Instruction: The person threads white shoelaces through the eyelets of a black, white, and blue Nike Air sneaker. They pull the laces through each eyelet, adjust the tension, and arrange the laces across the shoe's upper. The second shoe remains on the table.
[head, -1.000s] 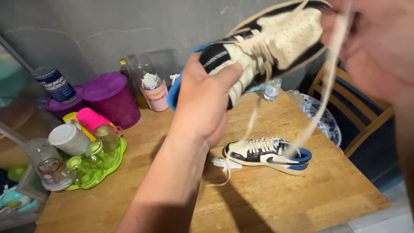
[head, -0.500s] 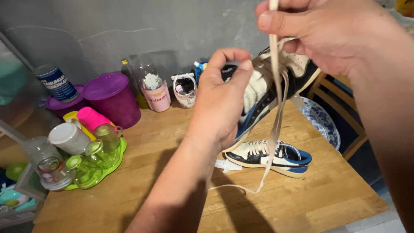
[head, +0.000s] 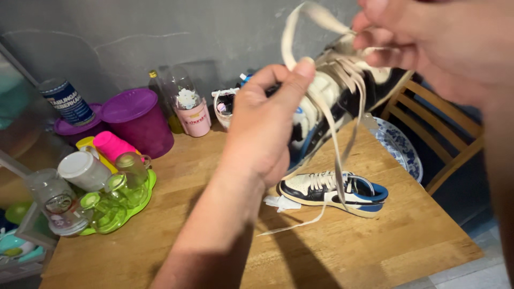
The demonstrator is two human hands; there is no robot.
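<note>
Head camera view, looking down over a wooden table point(head: 375, 251). Left hand point(head: 262, 128) is raised above the table, fingers wrapped around a cream, black and blue sneaker point(head: 342, 96) held in the air, thumb pressed near the lacing. Right hand point(head: 444, 43), blurred at the upper right, is closed on the cream shoelace point(head: 334, 155) close to the eyelets; exact finger grip cannot be resolved. One lace loop arcs above the left thumb; the long free end hangs down and trails onto the tabletop. Second matching sneaker point(head: 334, 191) lies on its sole on the table, directly below the held one, with a small white scrap just beside its toe. Far left: green drying tray point(head: 128, 211) with upturned glasses and cups, a pink cup point(head: 112, 145), a purple lidded tub point(head: 136, 122). Blue-patterned plate point(head: 401, 150) sits at the table's right edge, wooden chair point(head: 444, 134) beyond it.
</note>
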